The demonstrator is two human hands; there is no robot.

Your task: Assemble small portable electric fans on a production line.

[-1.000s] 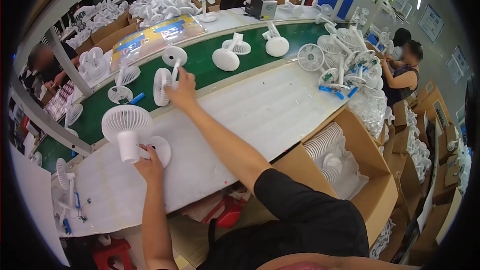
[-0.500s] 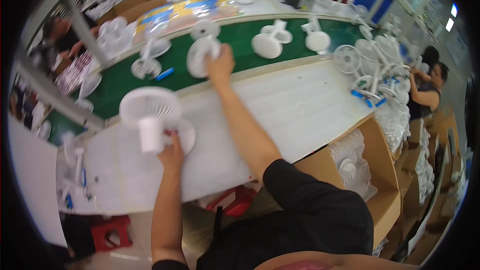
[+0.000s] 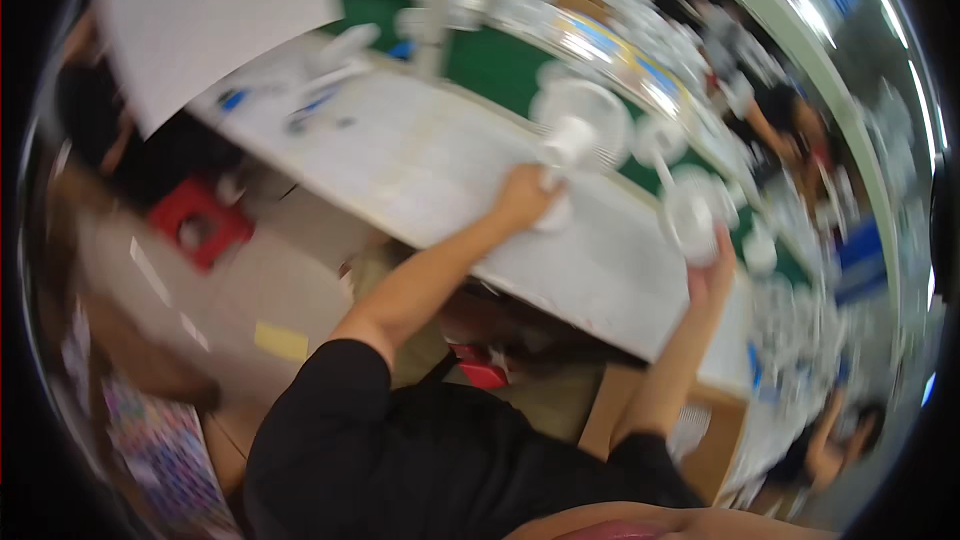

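Note:
My left hand (image 3: 527, 197) is closed around the neck of a white desk fan (image 3: 585, 125) above the white worktable (image 3: 420, 180). The fan's round grille faces away from me, and its motor housing points back toward my hand. Further right, my right hand (image 3: 710, 270) grips the edge of a second white fan (image 3: 692, 215), by the green conveyor belt (image 3: 495, 65). Motion blurs both fans, and the right fingers are partly hidden behind the grille.
White fan parts with blue pieces (image 3: 325, 90) lie at the table's left end, below a hanging white panel (image 3: 220, 10). A red stool (image 3: 200, 225) stands on the floor. An open cardboard box (image 3: 725, 430) sits at the right. Other people work across the belt and at lower right.
The view has swung left, so the table appears further right and tilted. My left hand still holds its fan; my right hand stays at the other fan, which now appears nearer the table.

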